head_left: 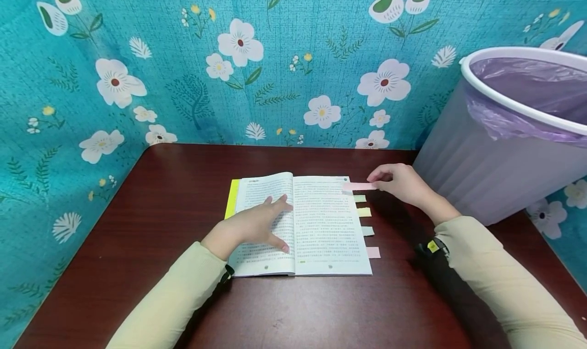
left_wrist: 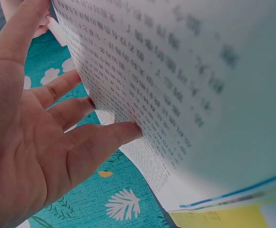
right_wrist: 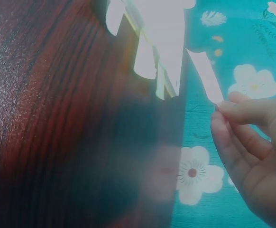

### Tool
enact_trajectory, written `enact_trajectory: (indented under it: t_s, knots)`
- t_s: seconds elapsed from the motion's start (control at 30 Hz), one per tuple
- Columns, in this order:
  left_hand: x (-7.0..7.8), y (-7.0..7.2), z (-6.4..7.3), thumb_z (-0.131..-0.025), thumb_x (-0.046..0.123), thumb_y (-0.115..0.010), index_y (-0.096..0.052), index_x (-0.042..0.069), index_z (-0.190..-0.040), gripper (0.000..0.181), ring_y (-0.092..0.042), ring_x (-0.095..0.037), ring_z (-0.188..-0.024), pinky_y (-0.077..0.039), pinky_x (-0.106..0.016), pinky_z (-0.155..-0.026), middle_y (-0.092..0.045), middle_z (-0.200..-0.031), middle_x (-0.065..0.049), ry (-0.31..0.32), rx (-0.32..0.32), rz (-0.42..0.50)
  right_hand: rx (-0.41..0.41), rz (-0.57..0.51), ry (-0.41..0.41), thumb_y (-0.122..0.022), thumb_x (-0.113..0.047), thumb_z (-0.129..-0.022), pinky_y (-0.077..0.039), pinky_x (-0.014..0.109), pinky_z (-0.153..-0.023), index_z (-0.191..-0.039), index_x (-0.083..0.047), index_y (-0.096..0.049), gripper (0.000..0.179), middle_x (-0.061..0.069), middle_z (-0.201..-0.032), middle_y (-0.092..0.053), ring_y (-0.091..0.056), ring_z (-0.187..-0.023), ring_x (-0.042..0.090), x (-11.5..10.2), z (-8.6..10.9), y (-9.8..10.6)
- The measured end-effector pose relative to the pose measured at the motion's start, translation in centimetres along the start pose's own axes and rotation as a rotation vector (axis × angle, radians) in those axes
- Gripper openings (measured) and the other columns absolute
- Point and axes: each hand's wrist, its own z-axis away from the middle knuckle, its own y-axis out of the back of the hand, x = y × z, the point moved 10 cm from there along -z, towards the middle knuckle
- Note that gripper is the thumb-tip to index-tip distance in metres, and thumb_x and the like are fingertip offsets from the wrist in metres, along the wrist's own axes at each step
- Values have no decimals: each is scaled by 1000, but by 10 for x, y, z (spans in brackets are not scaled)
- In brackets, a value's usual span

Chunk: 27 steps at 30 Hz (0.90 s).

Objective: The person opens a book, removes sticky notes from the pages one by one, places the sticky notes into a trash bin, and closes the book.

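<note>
An open book with printed pages lies on the dark wooden table. My left hand rests on its left page with fingers spread, thumb and fingertips near the centre fold. At the upper right corner of the book, my right hand pinches one end of a pink sticky tab; the free end reaches over the page edge. In the right wrist view the strip is held between thumb and fingertips. Below it, a green tab, a yellow tab and others stick out along the right edge.
A grey trash bin lined with a purple bag stands at the right, close behind my right hand. Blue floral cloth hangs behind the dark table. A yellow strip shows at the book's left edge.
</note>
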Motion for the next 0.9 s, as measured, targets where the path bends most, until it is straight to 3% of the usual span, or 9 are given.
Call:
enact_trajectory:
  t_s: [0.23,0.57,0.77,0.9]
  knots:
    - [2,0,1,-75,36,-93,-41,13,-156,99,-15,-37,-154,-25,-48,-120,-20,-169,-8,1,-5,-2,1,31,-6,-69,-6,-97,-52,41,-80,-109,-4,-78,14,16,-108,-74,-61,-96,29,-13,11,14]
    - [2,1,1,-74,36,-94,-41,12,-156,101,-15,-37,-154,-26,-47,-120,-20,-169,-8,1,-1,-6,57,59,52,-71,-5,-96,-51,43,-85,-108,-7,-81,16,15,-110,-74,-65,-102,29,-36,26,38]
    - [2,-1,-1,-74,36,-94,-41,12,-156,100,-15,-38,-154,-26,-48,-120,-20,-169,-8,-3,-5,-6,110,74,137,-72,0,-94,-46,19,-78,-107,-8,-82,18,12,-107,-75,-63,-100,24,-54,41,55]
    - [1,0,0,-75,37,-93,-41,12,-156,100,-15,-38,-154,-25,-47,-120,-19,-169,-8,6,-8,-8,184,110,224,-74,4,-90,-44,12,-71,-103,-8,-82,19,10,-102,-75,-60,-91,10,-70,50,72]
